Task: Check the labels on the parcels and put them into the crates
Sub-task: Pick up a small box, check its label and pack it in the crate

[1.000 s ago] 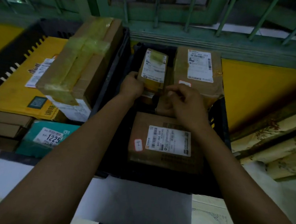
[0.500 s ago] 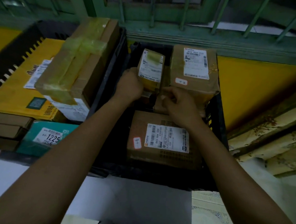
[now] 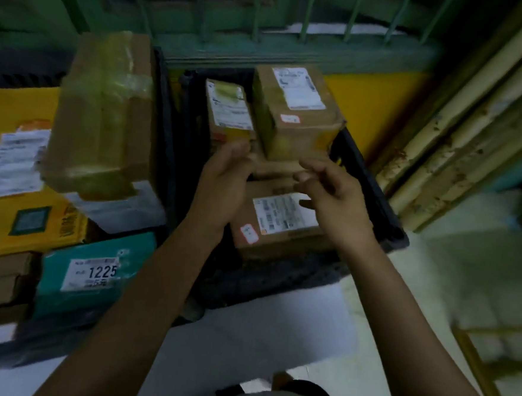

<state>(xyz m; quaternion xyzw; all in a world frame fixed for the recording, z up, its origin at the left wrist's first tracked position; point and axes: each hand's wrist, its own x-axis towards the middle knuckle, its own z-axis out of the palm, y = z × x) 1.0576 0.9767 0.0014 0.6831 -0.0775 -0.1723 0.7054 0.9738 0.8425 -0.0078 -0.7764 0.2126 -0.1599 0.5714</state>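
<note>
Green window bars (image 3: 256, 12) and a yellow wall (image 3: 368, 103) back the black crate (image 3: 377, 190), where brown parcels (image 3: 292, 129) lie packed; the left hand (image 3: 224, 179) and right hand (image 3: 337, 197) hover above them, fingers loosely relaxed, holding nothing.

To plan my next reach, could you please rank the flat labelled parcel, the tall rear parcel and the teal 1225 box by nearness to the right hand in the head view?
From the right hand:
1. Flat labelled parcel, right beneath it.
2. Tall rear parcel, just beyond it.
3. Teal 1225 box, far to the left.
</note>
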